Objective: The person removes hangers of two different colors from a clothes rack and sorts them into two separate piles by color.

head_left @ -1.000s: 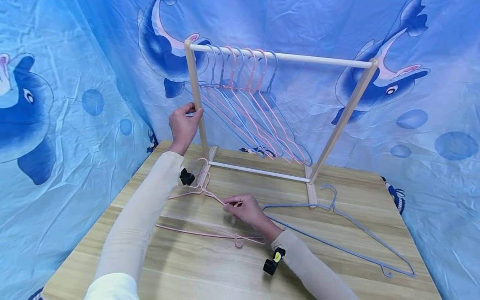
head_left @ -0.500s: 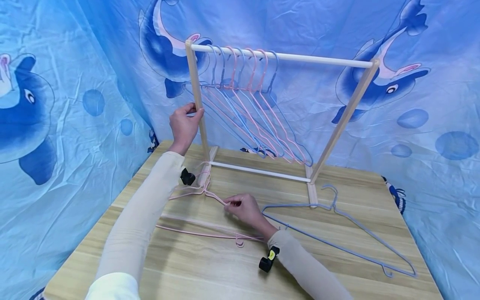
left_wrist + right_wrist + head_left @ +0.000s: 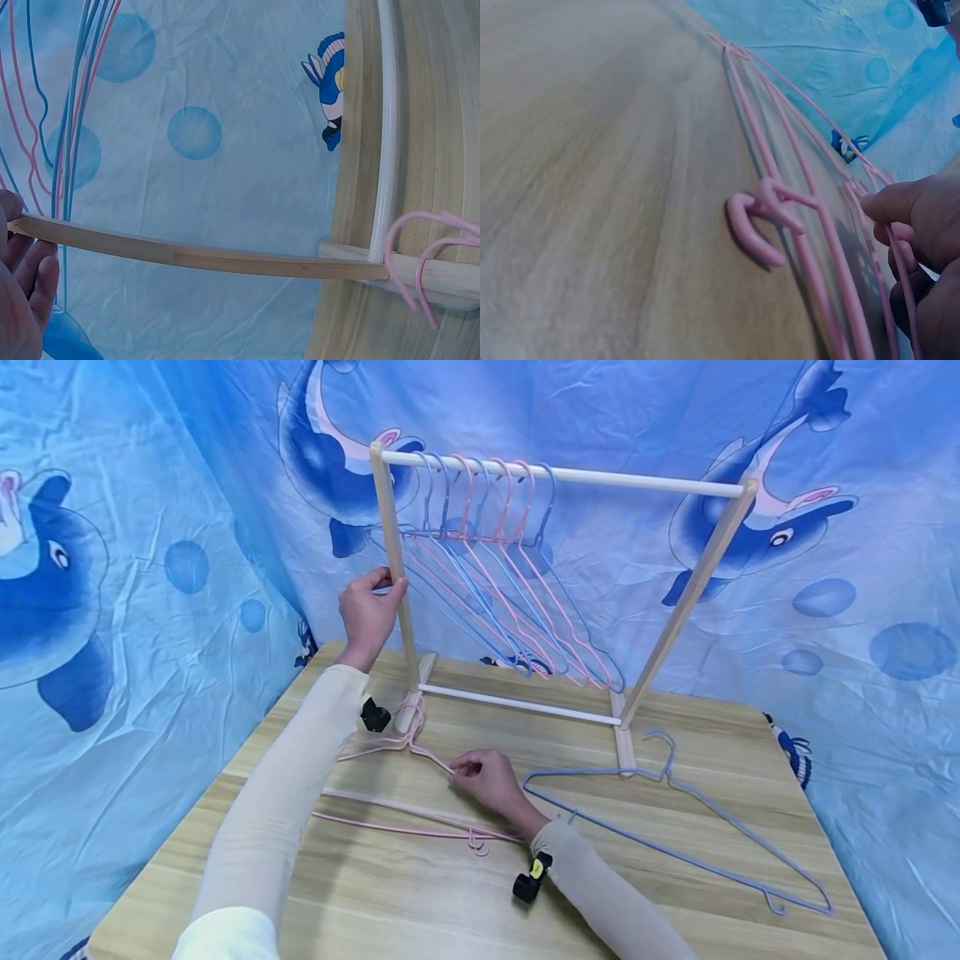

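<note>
My left hand (image 3: 367,610) pinches the left wooden upright (image 3: 406,622) of a small clothes rack between thumb and fingers. Low over the table, my right hand (image 3: 487,781) pinches the right shoulder of a pink clothes hanger (image 3: 429,756). A second pink hanger (image 3: 397,829) lies beneath it, the two largely overlapping. In the right wrist view the small hook (image 3: 754,240) of the lower one rests on the wood, and the held wire (image 3: 904,292) passes between my fingers. Their left ends are hidden behind my left sleeve. Both top hooks lie by the rack's left foot.
Several blue and pink hangers (image 3: 522,518) hang bunched toward the left of the rack's white top rail (image 3: 637,483). Right of my right hand, a blue hanger (image 3: 667,864) lies on the wooden table (image 3: 420,910), overlapping the rack's right foot (image 3: 624,752). A blue dolphin-print curtain (image 3: 615,402) surrounds it.
The held pink hanger's hook has come down toward the other pink hook, and its lower bar has tipped slightly. My left hand keeps its place on the upright.
</note>
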Tool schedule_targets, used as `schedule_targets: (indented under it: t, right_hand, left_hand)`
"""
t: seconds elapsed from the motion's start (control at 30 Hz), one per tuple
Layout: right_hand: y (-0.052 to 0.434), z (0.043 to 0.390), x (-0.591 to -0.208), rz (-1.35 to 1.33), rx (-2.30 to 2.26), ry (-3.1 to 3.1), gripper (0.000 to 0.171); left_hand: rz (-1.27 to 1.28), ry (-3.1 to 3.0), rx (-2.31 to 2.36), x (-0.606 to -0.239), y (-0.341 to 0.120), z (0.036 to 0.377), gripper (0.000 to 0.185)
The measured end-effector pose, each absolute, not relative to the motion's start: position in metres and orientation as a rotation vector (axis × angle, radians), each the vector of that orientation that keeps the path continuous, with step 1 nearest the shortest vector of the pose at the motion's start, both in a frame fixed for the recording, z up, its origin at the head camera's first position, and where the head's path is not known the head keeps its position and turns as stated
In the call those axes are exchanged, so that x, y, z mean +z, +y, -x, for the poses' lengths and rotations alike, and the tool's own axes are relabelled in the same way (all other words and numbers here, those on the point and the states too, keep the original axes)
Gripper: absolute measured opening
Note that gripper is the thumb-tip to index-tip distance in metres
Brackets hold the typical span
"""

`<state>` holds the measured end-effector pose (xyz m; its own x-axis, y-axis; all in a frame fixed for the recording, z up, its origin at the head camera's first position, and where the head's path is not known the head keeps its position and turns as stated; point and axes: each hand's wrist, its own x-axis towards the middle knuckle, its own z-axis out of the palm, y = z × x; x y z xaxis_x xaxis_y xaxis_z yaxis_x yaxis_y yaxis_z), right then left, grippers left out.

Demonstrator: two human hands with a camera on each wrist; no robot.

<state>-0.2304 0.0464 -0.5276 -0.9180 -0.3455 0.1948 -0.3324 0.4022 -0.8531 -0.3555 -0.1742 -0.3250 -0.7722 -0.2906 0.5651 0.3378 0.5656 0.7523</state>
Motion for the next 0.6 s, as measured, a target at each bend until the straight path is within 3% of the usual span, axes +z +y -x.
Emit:
schedule_targets:
  t: [0.6]
  right_hand:
    - [0.0521, 0.231, -0.5298, 0.62, -1.605, 2.566, 0.016]
  left_hand:
    - [0.038, -2.126, -1.237, -0.3254, -0.1743, 0.3558, 0.036]
